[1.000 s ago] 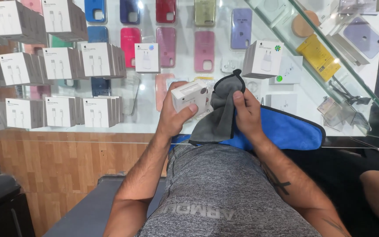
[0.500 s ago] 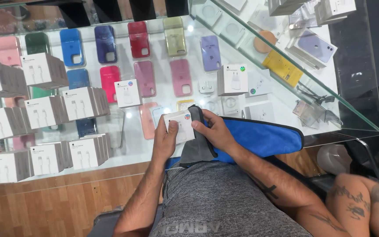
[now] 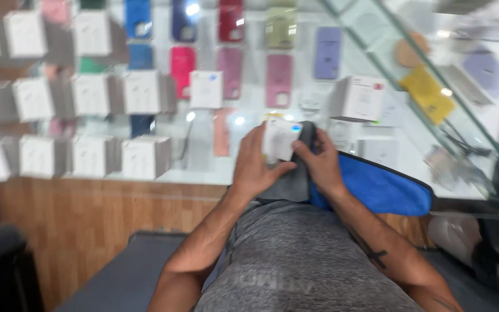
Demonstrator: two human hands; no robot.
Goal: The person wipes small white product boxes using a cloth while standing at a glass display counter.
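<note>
Item: small white box (image 3: 280, 138), over the near edge of your glass desk (image 3: 215, 170). Your left hand (image 3: 255, 164) grips its left side; your right hand (image 3: 319, 164) pinches its lower right corner and presses a grey cloth (image 3: 293, 182) beneath. Blue cloth (image 3: 382, 188) overhangs the desk edge rightward. Stacked white boxes (image 3: 140, 156) crowd the left; open glass lies just beyond the hands.

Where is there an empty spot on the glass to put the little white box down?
Bare glass shows between the left hand and the nearest white boxes, beside a pink case. To the left it is crowded with rows of boxes. The blue cloth covers the edge by the right hand, which holds the small white box with a grey cloth.
</note>
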